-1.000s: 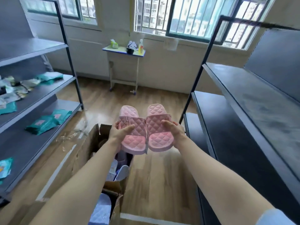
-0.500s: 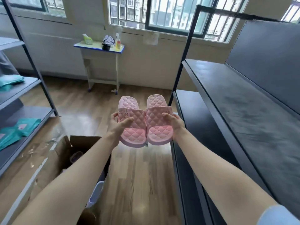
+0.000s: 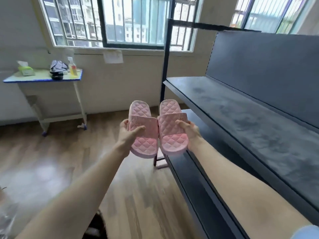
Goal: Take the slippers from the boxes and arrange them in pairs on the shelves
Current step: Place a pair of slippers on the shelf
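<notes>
Left hand (image 3: 128, 133) grips the left pink quilted plastic slipper (image 3: 144, 144) at its outer edge, with the thumb across the strap and the fingers curled behind. Right hand (image 3: 189, 132) holds the right pink quilted plastic slipper (image 3: 172, 138) the same way. Both slippers are in mid-air between the hands, side by side, straps touching, toes pointing away.

Around:
- Dark grey metal shelf unit (image 3: 259, 69) is just right of the right hand. Its dusty upper shelf board (image 3: 241, 121) sits right of and beyond that hand. The lower shelf board (image 3: 200, 171) runs under the right hand and forearm.
- Black upright post (image 3: 164, 66) of the unit stands right behind the slippers' toes.
- Wooden plank floor (image 3: 51, 161) is below the left hand.
- White blue-edged counter (image 3: 43, 80) is well left of the left hand, against the wall under a barred window (image 3: 120, 23).
- Paper sheet (image 3: 113, 56) is on the wall beyond both hands.

Counts:
- 2 slippers
- 2 shelf boards
- 1 post
- 1 counter carrying 3 items: green tissue pack (image 3: 25, 70), dark bundle (image 3: 57, 67), clear bottle (image 3: 72, 68)
- 1 paper sheet
</notes>
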